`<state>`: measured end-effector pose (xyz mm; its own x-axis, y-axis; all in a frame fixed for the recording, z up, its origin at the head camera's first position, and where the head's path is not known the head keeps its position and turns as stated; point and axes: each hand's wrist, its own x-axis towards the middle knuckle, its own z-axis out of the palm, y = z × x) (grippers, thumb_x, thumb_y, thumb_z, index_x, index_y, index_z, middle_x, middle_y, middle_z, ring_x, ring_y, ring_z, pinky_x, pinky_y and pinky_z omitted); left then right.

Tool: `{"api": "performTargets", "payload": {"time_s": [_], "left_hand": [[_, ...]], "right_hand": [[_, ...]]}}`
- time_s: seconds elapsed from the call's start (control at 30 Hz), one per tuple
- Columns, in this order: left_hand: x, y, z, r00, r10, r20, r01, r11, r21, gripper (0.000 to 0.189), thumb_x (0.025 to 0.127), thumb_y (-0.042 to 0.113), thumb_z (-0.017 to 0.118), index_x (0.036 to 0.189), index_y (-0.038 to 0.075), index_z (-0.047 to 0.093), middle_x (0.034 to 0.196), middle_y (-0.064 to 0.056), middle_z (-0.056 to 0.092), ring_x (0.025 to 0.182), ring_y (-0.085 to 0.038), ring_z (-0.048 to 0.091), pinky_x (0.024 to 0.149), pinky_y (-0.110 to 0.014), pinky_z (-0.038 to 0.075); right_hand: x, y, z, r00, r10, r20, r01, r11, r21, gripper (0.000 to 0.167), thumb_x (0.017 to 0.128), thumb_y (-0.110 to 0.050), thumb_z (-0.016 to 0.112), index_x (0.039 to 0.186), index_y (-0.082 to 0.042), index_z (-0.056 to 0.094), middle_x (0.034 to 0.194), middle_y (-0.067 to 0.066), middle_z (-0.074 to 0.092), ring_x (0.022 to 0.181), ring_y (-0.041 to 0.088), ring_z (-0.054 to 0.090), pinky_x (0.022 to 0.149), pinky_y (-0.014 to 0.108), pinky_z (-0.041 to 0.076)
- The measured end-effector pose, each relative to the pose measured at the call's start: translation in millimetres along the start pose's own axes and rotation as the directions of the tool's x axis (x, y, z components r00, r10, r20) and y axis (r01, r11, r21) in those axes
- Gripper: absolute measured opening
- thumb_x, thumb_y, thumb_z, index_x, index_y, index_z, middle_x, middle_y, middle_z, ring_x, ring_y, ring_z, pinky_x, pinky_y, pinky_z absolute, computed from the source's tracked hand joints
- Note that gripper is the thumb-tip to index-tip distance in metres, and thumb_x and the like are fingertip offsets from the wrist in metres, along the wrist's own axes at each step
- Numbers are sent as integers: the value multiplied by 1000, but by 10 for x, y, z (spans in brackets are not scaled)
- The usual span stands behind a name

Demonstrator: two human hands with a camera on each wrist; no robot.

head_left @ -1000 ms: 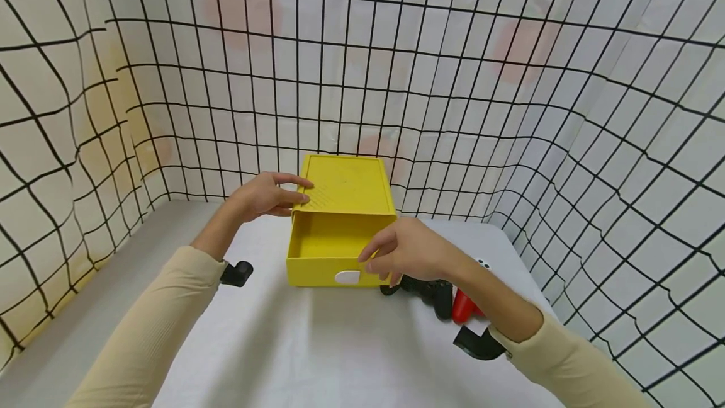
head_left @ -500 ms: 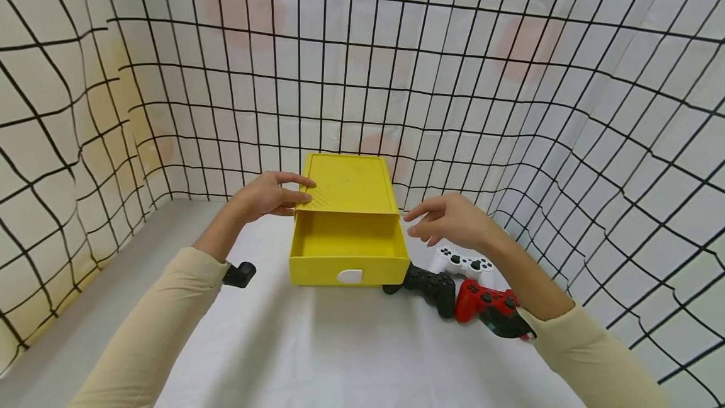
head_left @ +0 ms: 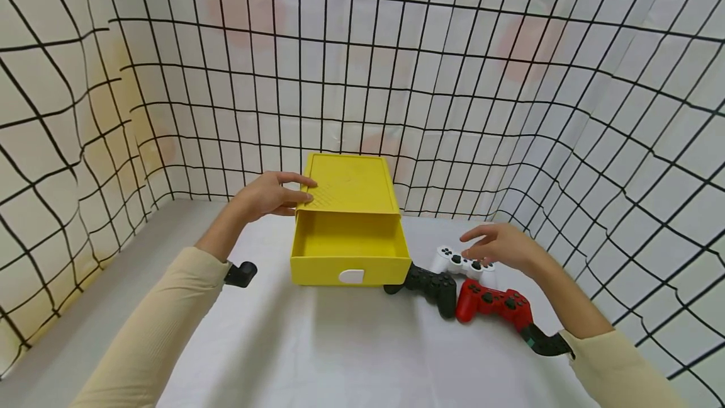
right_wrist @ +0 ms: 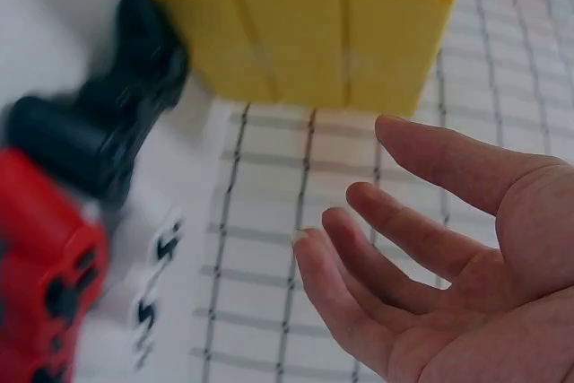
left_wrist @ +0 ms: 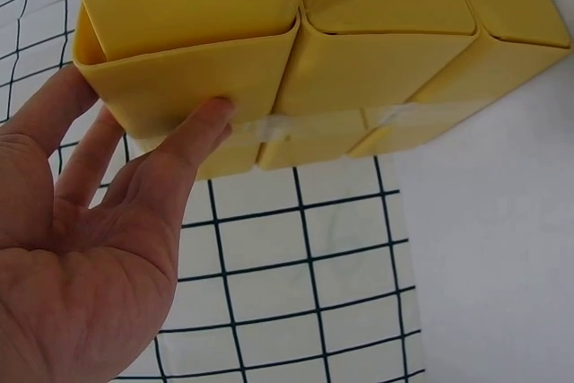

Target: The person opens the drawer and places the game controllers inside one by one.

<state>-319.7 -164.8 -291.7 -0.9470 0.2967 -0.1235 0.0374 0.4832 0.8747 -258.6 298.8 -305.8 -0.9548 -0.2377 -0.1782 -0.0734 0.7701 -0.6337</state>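
Note:
A yellow drawer unit (head_left: 351,181) stands at the middle back, its top drawer (head_left: 340,272) pulled out toward me and bare inside. My left hand (head_left: 266,197) rests on the unit's upper left edge with fingers fairly straight. In the left wrist view, fingertips of that hand (left_wrist: 134,213) touch the side wall of the unit (left_wrist: 188,87). My right hand (head_left: 501,245) hovers with loosely bent fingers over the white game controller (head_left: 455,261), holding nothing. A black game controller (head_left: 433,285) and a red game controller (head_left: 498,304) lie in front of it.
A black-grid mesh pattern (head_left: 362,80) covers the walls at the back and both sides. White cloth (head_left: 351,345) covers the tabletop. In the left wrist view, clear tape (left_wrist: 296,123) runs across several stacked drawer sections.
My right hand has moved from the drawer front off to the right, over the white controller, uncovering the controllers. The left hand and the drawer have stayed in place.

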Motion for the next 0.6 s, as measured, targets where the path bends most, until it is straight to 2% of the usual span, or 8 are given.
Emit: {"api": "performTargets", "payload": {"time_s": [0.17,0.27,0.43,0.6], "left_hand": [[9,-9,-4,1000,5,0,-5,1000,3,48,96,28,72,142,19,60,142,-14,56,116,-26,65,97,-37,58],[14,-12,-6,1000,1,2,-1,1000,-3,48,96,29,72,142,19,60,143,-14,55,117,-26,64,97,-37,58],[11,-12,0,1000,-2,3,2,1000,0,48,96,29,72,142,19,60,144,-14,54,117,-27,64,97,-38,58],[11,-8,2,1000,3,0,-3,1000,2,48,96,29,72,142,19,60,141,-14,57,116,-27,65,97,-38,58]], "right_hand": [[-37,378,-46,997,82,2,-82,996,19,55,93,-34,74,136,-1,61,122,18,70,100,26,69,93,48,59],[-46,578,-65,991,131,-4,-131,991,10,56,93,-32,74,136,0,59,131,24,64,107,33,67,94,49,58],[-53,869,-65,981,194,-21,-194,981,-27,63,92,-36,74,138,2,57,142,35,48,116,45,60,96,53,56],[-72,1145,-43,966,259,-4,-259,966,18,66,92,-37,73,141,3,53,146,37,43,124,54,50,100,59,51]]}}
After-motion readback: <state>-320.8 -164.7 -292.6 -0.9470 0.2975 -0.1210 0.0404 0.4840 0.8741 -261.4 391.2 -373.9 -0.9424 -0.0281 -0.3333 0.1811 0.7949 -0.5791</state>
